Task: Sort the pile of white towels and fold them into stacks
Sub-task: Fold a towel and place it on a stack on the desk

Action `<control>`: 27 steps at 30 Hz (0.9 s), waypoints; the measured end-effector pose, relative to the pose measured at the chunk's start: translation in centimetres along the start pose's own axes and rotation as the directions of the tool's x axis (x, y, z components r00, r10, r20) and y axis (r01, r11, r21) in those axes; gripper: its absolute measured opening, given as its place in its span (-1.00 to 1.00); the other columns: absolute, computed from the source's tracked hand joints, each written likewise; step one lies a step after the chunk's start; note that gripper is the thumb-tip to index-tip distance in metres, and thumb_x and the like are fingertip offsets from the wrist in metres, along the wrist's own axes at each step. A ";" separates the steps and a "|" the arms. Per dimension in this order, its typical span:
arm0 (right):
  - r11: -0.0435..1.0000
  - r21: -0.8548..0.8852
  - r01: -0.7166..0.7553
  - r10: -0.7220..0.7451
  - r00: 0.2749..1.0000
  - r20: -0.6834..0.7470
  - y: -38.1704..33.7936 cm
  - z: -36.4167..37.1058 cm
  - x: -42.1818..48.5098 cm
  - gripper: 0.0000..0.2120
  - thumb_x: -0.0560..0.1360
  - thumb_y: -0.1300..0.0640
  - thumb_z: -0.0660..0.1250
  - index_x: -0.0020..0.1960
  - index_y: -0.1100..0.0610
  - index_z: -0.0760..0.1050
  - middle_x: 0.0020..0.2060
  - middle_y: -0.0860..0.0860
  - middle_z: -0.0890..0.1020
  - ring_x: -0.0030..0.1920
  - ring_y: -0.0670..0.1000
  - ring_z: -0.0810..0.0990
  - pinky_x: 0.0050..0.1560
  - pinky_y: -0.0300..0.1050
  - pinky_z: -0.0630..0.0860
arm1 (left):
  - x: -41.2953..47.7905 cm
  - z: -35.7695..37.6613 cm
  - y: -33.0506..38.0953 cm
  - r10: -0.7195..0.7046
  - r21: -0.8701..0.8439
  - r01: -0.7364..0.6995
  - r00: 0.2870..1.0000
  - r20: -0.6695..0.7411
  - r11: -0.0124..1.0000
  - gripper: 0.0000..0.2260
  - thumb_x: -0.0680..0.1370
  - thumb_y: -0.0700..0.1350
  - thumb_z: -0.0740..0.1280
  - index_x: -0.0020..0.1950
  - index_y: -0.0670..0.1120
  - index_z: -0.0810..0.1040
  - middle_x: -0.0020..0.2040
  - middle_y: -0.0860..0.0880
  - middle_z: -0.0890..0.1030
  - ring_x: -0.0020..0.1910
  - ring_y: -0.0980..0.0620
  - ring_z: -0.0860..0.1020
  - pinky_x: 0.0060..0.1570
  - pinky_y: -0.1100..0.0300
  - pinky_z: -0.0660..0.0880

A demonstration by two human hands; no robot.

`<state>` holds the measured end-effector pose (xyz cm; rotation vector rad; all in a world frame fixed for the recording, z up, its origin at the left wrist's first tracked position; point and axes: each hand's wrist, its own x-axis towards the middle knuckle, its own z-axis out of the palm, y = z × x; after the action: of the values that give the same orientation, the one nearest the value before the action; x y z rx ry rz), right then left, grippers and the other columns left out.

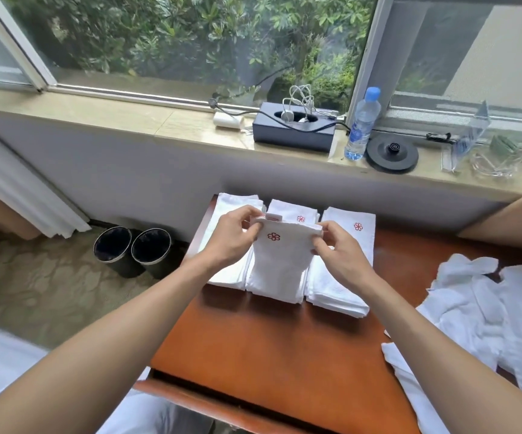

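Forearms nearest, over tabletop [253, 339]. Item: folded towel [280, 267] over middle of 3 stacks [334, 292]; left hand [234, 236], right hand [338, 255], each grip pinching a top corner (logo up). I judge uneven release skews it.

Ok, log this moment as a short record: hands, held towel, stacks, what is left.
left hand: pinches the folded towel at its far left corner
right hand: pinches its far right corner
towel state: red flower mark up, over the middle stack
stacks: left stack, middle stack, right stack side by side at the table far end
unfolded pile: loose towels, table's right side
windowsill: water bottle, dark box
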<state>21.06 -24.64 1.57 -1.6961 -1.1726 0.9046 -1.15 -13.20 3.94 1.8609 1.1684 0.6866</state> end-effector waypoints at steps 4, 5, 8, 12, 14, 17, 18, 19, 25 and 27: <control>0.998 -0.051 -0.028 0.028 1.000 0.009 0.5 0.6 1.7 -0.92 0.65 0.12 0.27 0.05 0.00 0.54 -0.02 -0.05 0.69 0.07 0.03 0.65 0.22 0.11 0.57 | 2.1 0.3 -1.4 -0.006 0.047 0.005 1.000 0.026 0.999 -0.89 0.61 -0.22 0.35 0.01 -0.02 0.61 -0.03 -0.03 0.69 -0.08 -0.08 0.66 0.05 -0.04 0.62; 0.997 -0.061 -0.037 0.037 0.999 -0.005 0.6 0.8 2.3 -0.91 0.66 0.11 0.26 0.05 0.00 0.54 -0.02 -0.06 0.69 0.08 0.02 0.65 0.21 0.09 0.57 | 2.9 0.5 -1.8 -0.005 0.051 0.004 0.999 0.038 0.999 -0.90 0.62 -0.22 0.35 0.00 -0.03 0.61 -0.04 -0.04 0.69 -0.08 -0.07 0.66 0.04 -0.02 0.61; 0.997 -0.063 -0.050 0.045 0.996 -0.071 0.7 1.0 4.8 -0.89 0.68 0.09 0.25 0.05 -0.03 0.55 -0.01 -0.08 0.68 0.08 0.02 0.63 0.18 0.06 0.56 | 5.8 1.1 -2.8 0.008 0.041 -0.010 0.998 0.063 0.999 -0.91 0.62 -0.21 0.34 0.00 -0.04 0.61 -0.04 -0.04 0.70 -0.10 -0.01 0.63 -0.02 0.08 0.57; 0.992 -0.078 -0.095 0.085 0.988 -0.127 1.8 1.8 7.7 -0.86 0.68 0.09 0.24 0.07 0.03 0.57 0.00 -0.10 0.67 0.10 -0.08 0.61 0.17 0.03 0.56 | 9.3 2.2 -4.8 -0.025 0.070 0.019 0.996 0.087 0.997 -0.92 0.62 -0.19 0.35 0.05 -0.10 0.64 -0.01 -0.02 0.69 -0.07 -0.02 0.63 0.06 0.07 0.56; 0.990 -0.084 -0.117 0.103 0.983 -0.153 3.1 2.2 9.6 -0.86 0.68 0.10 0.24 0.06 0.05 0.57 -0.01 -0.08 0.68 0.09 -0.06 0.61 0.16 0.06 0.56 | 11.3 3.0 -5.9 -0.039 0.065 0.031 0.993 0.113 0.997 -0.91 0.62 -0.17 0.35 0.06 -0.10 0.64 -0.01 -0.01 0.69 -0.11 0.03 0.61 0.06 0.06 0.56; 0.984 -0.076 -0.161 0.141 0.967 -0.214 4.5 2.1 12.7 -0.86 0.68 0.09 0.24 0.07 0.07 0.57 -0.01 0.01 0.67 0.07 0.06 0.60 0.15 0.05 0.53 | 14.6 4.5 -6.9 -0.035 0.074 0.024 0.988 0.153 0.997 -0.90 0.62 -0.16 0.34 0.07 -0.08 0.64 0.01 0.00 0.69 -0.09 0.04 0.62 0.04 0.10 0.56; 0.982 -0.065 -0.175 0.157 0.962 -0.222 5.1 2.1 13.7 -0.86 0.68 0.08 0.23 0.07 0.06 0.56 0.00 0.01 0.67 0.07 0.04 0.60 0.14 -0.01 0.53 | 15.6 5.0 -7.3 -0.036 0.073 0.025 0.987 0.158 0.997 -0.91 0.62 -0.16 0.34 0.06 -0.07 0.64 -0.01 0.01 0.69 -0.08 0.02 0.63 0.02 0.12 0.55; 0.980 -0.061 -0.190 0.172 0.959 -0.228 5.7 2.1 14.6 -0.86 0.68 0.08 0.23 0.08 0.06 0.55 0.01 0.00 0.66 0.08 0.03 0.59 0.12 -0.07 0.52 | 16.6 5.4 -7.7 -0.041 0.072 0.030 0.987 0.158 0.997 -0.91 0.61 -0.16 0.34 0.05 -0.06 0.64 -0.03 0.04 0.69 -0.08 0.02 0.63 0.00 0.14 0.54; 0.957 -0.028 -0.288 0.277 0.939 -0.204 9.6 3.0 18.6 -0.81 0.66 0.08 0.26 0.26 0.02 0.50 0.10 -0.07 0.64 0.14 -0.01 0.61 0.15 -0.10 0.53 | 21.5 8.2 -11.3 -0.080 0.080 0.064 0.974 0.213 0.995 -0.86 0.62 -0.19 0.33 0.14 -0.11 0.64 0.04 0.02 0.69 0.02 0.03 0.63 0.07 0.14 0.55; 0.940 0.022 -0.339 0.338 0.927 -0.160 11.0 3.5 18.8 -0.77 0.63 0.10 0.27 0.28 -0.04 0.45 0.05 -0.13 0.64 0.06 -0.08 0.66 0.12 -0.03 0.60 | 22.4 9.3 -12.4 -0.148 0.045 0.142 0.959 0.240 0.989 -0.80 0.62 -0.19 0.33 0.24 -0.10 0.59 0.14 -0.03 0.65 0.07 0.02 0.60 0.05 0.16 0.53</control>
<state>27.04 -7.96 -11.56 -1.9753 -0.7870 0.9476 9.79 6.80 -10.97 1.8022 1.1437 0.3512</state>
